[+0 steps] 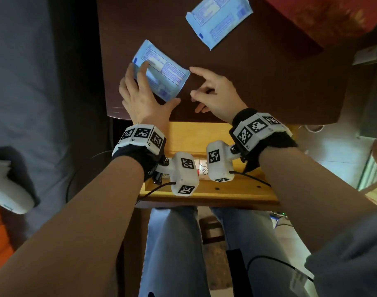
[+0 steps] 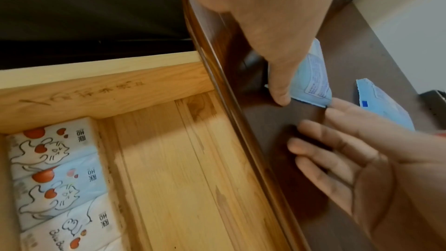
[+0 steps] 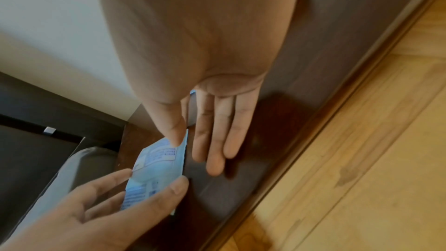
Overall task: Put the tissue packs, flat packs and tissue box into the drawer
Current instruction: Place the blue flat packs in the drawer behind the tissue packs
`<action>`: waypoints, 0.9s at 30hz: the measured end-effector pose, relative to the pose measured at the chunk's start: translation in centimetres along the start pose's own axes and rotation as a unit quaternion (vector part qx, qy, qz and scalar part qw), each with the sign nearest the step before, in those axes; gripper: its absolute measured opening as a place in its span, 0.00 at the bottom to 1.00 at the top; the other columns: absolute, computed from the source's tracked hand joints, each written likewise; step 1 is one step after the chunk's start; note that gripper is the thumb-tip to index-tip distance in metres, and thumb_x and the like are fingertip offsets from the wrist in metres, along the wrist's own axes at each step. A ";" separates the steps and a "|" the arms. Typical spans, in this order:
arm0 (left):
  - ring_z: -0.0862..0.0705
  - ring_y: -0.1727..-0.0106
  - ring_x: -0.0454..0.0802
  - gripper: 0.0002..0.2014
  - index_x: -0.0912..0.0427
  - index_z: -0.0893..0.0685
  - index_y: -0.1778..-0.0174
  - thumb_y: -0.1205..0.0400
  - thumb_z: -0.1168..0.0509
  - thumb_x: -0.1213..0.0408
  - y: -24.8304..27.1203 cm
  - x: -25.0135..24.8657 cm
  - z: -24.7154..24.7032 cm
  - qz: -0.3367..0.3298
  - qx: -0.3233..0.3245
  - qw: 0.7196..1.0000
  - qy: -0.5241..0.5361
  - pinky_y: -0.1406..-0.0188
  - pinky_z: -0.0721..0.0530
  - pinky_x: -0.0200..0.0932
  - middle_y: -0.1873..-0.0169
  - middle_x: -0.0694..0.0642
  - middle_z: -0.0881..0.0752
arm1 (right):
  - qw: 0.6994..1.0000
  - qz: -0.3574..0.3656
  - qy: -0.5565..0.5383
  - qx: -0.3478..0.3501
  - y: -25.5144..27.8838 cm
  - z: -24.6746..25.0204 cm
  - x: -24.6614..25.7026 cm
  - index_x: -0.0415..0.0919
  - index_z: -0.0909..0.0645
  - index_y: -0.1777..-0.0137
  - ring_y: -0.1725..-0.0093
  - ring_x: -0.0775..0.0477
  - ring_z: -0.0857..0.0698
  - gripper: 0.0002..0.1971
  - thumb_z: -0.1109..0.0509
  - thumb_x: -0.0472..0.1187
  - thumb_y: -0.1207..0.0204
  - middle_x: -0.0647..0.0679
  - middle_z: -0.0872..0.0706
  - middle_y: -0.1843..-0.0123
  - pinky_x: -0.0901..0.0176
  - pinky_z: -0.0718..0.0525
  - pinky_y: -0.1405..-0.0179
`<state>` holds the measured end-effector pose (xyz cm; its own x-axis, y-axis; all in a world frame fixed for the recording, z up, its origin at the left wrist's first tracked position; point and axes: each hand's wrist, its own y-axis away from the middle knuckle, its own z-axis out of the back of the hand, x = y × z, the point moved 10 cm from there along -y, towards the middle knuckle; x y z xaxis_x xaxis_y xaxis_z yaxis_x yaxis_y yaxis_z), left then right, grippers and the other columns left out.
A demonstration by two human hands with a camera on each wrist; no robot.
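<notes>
Pinching the near flat pack (image 1: 161, 79) between my left hand's (image 1: 142, 97) thumb and fingers, right hand (image 1: 215, 93) spread loosely; this thin pack could slip free.

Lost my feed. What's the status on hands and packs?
Left hand grips near flat pack; right hand open beside it. Second flat pack on tabletop. Drawer open, unobstructed.

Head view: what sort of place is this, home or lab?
Probably a home, likely a bedroom or living room. A dark brown wooden table with an open light pine drawer holds cartoon-printed tissue packs, pale blue flat packs lie on top, and grey fabric like bedding sits alongside.
</notes>
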<state>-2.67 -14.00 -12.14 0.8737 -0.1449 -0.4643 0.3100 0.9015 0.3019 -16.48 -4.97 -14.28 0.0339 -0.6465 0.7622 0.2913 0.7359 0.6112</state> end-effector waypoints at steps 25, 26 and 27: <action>0.18 0.36 0.57 0.29 0.51 0.31 0.26 0.26 0.41 0.64 4.4 -3.1 -4.2 0.130 0.233 0.857 0.442 0.41 0.14 0.52 0.36 0.61 0.19 | 0.996 0.080 -0.024 -0.013 3.7 0.7 3.5 0.36 0.25 0.62 0.44 0.48 0.13 0.13 0.26 0.44 0.34 0.43 0.12 0.47 0.47 0.16 0.39; 0.16 0.40 0.55 0.26 0.50 0.26 0.30 0.26 0.43 0.63 4.6 -3.0 -4.3 0.149 0.228 0.849 0.452 0.44 0.13 0.51 0.42 0.59 0.16 | 0.997 0.074 -0.033 -0.003 3.9 0.6 3.3 0.35 0.25 0.60 0.44 0.48 0.13 0.14 0.27 0.46 0.33 0.42 0.12 0.46 0.46 0.17 0.38; 0.14 0.42 0.54 0.21 0.48 0.21 0.36 0.26 0.44 0.59 4.8 -3.3 -4.2 0.150 0.226 0.845 0.460 0.44 0.13 0.51 0.46 0.57 0.13 | 0.997 0.067 -0.046 0.008 4.1 0.6 3.1 0.35 0.24 0.58 0.44 0.46 0.13 0.15 0.27 0.47 0.32 0.40 0.12 0.45 0.44 0.17 0.37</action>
<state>-5.64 -7.47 -12.69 0.3411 0.6292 -0.6984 0.4198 0.5628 0.7120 -15.71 -3.83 -9.30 -0.0158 -0.5215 0.8531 0.2753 0.8180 0.5051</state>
